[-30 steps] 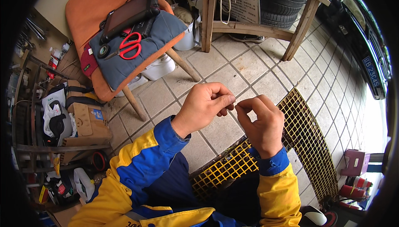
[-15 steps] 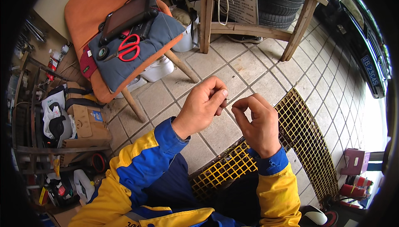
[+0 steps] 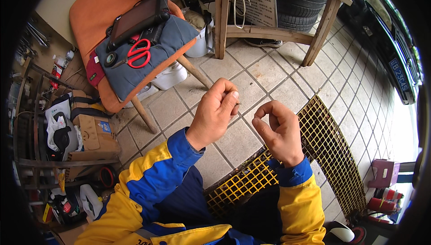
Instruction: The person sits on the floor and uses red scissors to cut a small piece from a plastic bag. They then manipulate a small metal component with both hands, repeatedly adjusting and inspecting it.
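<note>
My left hand (image 3: 213, 115) is closed in a pinch in the middle of the view. A tiny dark tip (image 3: 238, 104) pokes out past its thumb and forefinger, too small to name. To its right, a short gap away, my right hand (image 3: 282, 132) has thumb and forefinger curled toward each other in a pinch. Whatever it may hold is too fine to see. Both hands are in the air above the tiled floor (image 3: 233, 141). Red-handled scissors (image 3: 138, 53) and a roll of black tape (image 3: 111, 58) lie on a grey cushion, out of reach of my fingers.
An orange chair (image 3: 87, 16) at the upper left bears the grey cushion (image 3: 128, 81) and a dark tablet (image 3: 138, 20). Yellow grating (image 3: 244, 180) crosses the floor near my legs. A wooden stand (image 3: 269, 34) with tires, cluttered shelving (image 3: 54, 162) and a car (image 3: 395, 43) surround me.
My hands have drawn a little farther apart. The left has shifted slightly left and up, and the small tip at its fingers now shows more clearly.
</note>
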Demonstrator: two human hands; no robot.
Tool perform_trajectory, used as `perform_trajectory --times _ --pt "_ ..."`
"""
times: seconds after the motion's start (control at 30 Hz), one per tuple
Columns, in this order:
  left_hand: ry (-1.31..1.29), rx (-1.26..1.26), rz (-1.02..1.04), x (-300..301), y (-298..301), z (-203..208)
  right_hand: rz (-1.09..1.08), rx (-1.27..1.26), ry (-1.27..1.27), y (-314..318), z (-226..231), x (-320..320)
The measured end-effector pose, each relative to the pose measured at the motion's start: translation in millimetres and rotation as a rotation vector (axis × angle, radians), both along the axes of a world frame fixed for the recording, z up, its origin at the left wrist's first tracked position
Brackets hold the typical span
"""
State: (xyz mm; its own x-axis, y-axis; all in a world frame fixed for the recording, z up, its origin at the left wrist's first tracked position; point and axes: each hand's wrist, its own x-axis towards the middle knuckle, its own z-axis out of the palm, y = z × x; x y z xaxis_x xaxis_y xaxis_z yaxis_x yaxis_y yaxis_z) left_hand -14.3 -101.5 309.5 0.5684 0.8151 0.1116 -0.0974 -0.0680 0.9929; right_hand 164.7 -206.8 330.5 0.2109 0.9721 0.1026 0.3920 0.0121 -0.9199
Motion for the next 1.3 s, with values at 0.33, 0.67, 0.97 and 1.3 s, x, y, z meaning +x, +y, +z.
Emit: perform_trajectory --times 0.33,0.67,0.97,1.3 --pt "-0.125 -0.162 -0.028 0 1 -1 0.017 -0.029 0.174 1 -10 0" --pt "-0.355 -0.557 -0.09 -4 4 -8 0.054 -0.068 0.207 0 -9 4" --pt "-0.376 -0.637 -0.115 -4 5 -4 0.071 -0.05 0.356 0 -8 4" --pt "-0.39 -0.553 -0.138 3 7 -12 0.076 0.073 0.192 1 -6 14"
